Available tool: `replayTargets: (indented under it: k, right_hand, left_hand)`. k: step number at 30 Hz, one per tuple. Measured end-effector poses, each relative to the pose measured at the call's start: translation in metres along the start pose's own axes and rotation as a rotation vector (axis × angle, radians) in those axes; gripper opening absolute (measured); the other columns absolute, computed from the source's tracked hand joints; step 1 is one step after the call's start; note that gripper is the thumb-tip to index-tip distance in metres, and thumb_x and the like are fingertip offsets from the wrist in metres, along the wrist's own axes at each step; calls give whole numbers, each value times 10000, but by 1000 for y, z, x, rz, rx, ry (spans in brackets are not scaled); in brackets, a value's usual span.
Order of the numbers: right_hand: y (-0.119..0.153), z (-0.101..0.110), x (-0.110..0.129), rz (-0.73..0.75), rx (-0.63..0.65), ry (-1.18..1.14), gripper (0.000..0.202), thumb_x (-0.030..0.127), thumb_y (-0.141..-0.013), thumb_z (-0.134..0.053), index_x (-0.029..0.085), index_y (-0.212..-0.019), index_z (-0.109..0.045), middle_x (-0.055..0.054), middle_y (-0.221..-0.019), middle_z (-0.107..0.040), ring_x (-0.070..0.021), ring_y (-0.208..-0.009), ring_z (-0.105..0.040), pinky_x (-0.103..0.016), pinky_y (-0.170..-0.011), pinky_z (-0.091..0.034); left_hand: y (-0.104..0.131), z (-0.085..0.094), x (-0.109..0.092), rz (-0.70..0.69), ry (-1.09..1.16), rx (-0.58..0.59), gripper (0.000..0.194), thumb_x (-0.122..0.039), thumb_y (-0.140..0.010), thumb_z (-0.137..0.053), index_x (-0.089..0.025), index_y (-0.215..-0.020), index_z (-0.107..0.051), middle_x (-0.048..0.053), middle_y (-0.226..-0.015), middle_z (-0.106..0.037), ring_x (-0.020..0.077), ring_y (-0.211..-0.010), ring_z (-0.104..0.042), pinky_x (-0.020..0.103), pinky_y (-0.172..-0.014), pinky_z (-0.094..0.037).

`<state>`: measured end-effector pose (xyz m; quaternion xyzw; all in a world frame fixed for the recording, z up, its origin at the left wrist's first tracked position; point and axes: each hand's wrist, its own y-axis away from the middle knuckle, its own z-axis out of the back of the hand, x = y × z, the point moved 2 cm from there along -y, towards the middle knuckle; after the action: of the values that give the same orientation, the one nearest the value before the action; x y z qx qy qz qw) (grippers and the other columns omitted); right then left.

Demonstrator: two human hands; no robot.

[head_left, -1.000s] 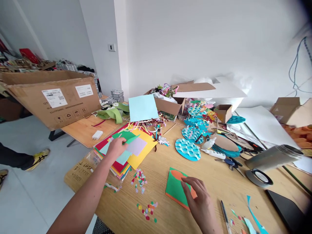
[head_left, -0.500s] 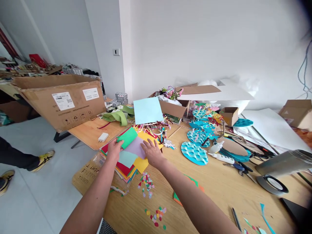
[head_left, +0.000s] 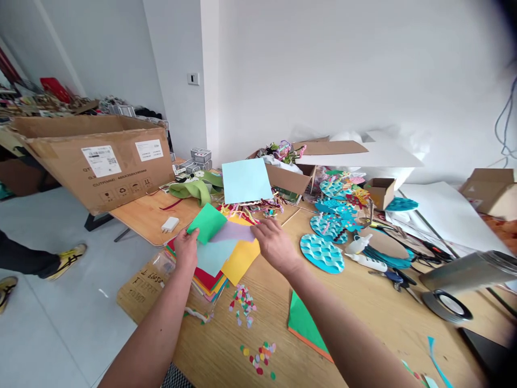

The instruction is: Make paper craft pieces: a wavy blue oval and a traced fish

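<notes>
While our left hand (head_left: 186, 250) pinches green paper (head_left: 207, 222) and our right hand (head_left: 277, 245) lilac paper (head_left: 234, 231), a wooden table (head_left: 220, 350) spreads below, carton (head_left: 128, 164) at ten o'clock, wall (head_left: 331, 70) at twelve.

Wooden tabletop (head_left: 210, 355) is carrying lots. Paper stack (head_left: 214, 258), mixed colours, is lying at left; paper dots (head_left: 243, 307) are sitting in two clusters nearer. Green-and-orange sheets (head_left: 305, 326) are lying right of those. Blue wavy oval (head_left: 322, 253) is resting mid-table, glue bottle (head_left: 368, 262) beside it. Scissors (head_left: 398, 277), tape roll (head_left: 436, 307), silver cylinder (head_left: 464, 277) are crowding the right.
</notes>
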<state>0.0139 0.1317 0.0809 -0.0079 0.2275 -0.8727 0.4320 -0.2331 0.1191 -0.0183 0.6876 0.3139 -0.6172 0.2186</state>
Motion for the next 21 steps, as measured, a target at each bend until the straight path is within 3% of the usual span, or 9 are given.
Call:
replayTargets:
  k: [3, 6, 8, 11, 15, 18, 21]
  right_hand:
    - [26, 33, -18, -171, -107, -24, 299, 113, -898, -395, 141, -1095, -619, -120, -941, -664, -263, -961, -559, -399, -903, -410]
    - [66, 61, -38, -503, -242, -165, 302, 170, -876, -394, 178, -1065, -629, -78, -834, -669, -216, -746, -596, -327, -698, -445]
    - [97, 70, -50, -746, -291, -312, 242, 261, -855, -435, 193, -939, -651, -26, -655, -624, -174, -578, -551, -285, -576, -410]
    - [145, 70, -60, -988, -326, -661, 233, 407, -795, -539, 196, -775, -634, -6, -576, -584, -162, -539, -522, -269, -516, -396]
    - [201, 59, -56, -1184, -351, -1122, 313, 476, -686, -671, 211, -854, -670, -45, -717, -676, -207, -607, -601, -309, -536, -469]
    - [235, 53, -45, -1300, -322, -1265, 344, 475, -662, -708, 215, -888, -688, -53, -754, -702, -229, -635, -637, -323, -537, -494]
    - [261, 50, -36, -1362, -341, -1324, 345, 454, -679, -710, 216, -928, -690, -55, -823, -721, -242, -706, -664, -331, -579, -517]
  left_hand:
    - [2, -1, 3, -53, -96, 50, 340, -423, -656, -599, -157, -867, -589, 42, -806, -680, 164, -743, -634, 285, -710, -501]
    - [7, -5, 5, -97, -231, 140, 339, -428, -660, -595, -155, -861, -606, 36, -739, -671, 183, -707, -627, 296, -683, -495]
    - [11, -9, 5, -126, -342, 205, 330, -424, -665, -593, -158, -858, -620, 39, -724, -672, 199, -708, -624, 304, -677, -489]
    - [18, -14, -1, -172, -520, 300, 299, -401, -680, -583, -175, -867, -640, 50, -766, -689, 218, -750, -625, 316, -712, -478]
    - [30, -19, -15, -213, -736, 451, 216, -327, -680, -581, -215, -844, -666, 51, -823, -716, 235, -797, -636, 325, -752, -467]
    - [40, -22, -22, -237, -851, 586, 209, -275, -656, -592, -243, -844, -677, 40, -883, -730, 237, -843, -646, 320, -783, -470]
    - [46, -22, -24, -268, -920, 703, 333, -274, -626, -612, -231, -950, -674, 63, -1006, -719, 257, -935, -640, 344, -850, -466]
